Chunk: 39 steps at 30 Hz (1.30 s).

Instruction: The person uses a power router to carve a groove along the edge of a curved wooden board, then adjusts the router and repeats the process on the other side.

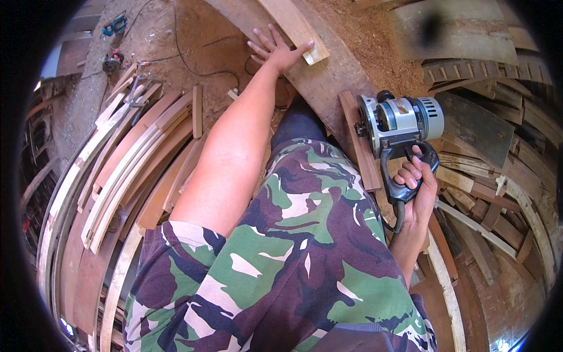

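My right hand (415,182) is wrapped round the black D-shaped handle of a silver and blue-grey router (404,117). The router lies sideways, its base side by a reddish-brown wooden strip (359,144) at the bench's near end. Ahead and to the left, my left hand (278,54) spreads its fingers over the bench edge. Its thumb reaches onto the end of a pale wooden board (296,26), which lies along the plank bench (340,70). Nothing is gripped in the left hand.
Long timber pieces (141,158) are stacked at the left. More planks and offcuts (498,199) crowd the right side. A teal power tool (115,25) and a red and black tool (112,61) lie on the far-left floor among dark cables (193,71). Sawdust (375,47) covers ground beyond the bench.
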Each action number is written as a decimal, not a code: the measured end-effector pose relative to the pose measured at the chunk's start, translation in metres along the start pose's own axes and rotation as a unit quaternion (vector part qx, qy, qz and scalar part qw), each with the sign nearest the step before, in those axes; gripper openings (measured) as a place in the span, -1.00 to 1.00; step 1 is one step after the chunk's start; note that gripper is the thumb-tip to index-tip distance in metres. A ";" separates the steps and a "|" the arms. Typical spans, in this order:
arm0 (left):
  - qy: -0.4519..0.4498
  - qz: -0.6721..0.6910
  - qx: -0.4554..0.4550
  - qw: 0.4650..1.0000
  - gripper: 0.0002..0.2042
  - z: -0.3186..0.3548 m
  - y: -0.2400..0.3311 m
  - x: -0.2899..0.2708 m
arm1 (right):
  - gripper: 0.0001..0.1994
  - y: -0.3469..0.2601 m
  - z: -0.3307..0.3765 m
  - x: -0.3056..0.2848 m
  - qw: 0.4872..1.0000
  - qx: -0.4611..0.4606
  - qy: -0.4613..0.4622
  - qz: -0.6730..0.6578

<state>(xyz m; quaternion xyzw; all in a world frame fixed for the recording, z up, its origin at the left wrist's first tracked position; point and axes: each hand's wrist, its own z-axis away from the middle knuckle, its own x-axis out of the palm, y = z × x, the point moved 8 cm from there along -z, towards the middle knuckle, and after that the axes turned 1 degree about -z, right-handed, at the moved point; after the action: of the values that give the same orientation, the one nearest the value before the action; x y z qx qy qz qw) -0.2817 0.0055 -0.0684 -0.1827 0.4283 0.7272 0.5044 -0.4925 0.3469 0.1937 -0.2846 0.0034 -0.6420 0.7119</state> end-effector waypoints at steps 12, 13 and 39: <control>-0.008 0.002 0.002 1.000 0.54 0.001 0.001 -0.001 | -0.74 0.000 0.000 -0.001 1.000 -0.005 0.003 0.005; -0.010 0.000 0.002 1.000 0.54 0.000 0.001 -0.001 | -0.74 0.000 0.000 -0.001 1.000 -0.005 0.003 0.005; -0.012 0.002 0.001 1.000 0.54 0.001 0.001 -0.002 | -0.74 0.000 0.003 0.004 1.000 -0.009 0.003 0.024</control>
<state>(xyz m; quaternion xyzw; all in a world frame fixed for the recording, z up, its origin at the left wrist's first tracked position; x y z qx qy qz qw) -0.2821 0.0055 -0.0659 -0.1726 0.4230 0.7298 0.5086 -0.4907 0.3443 0.1972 -0.2888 0.0186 -0.6253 0.7247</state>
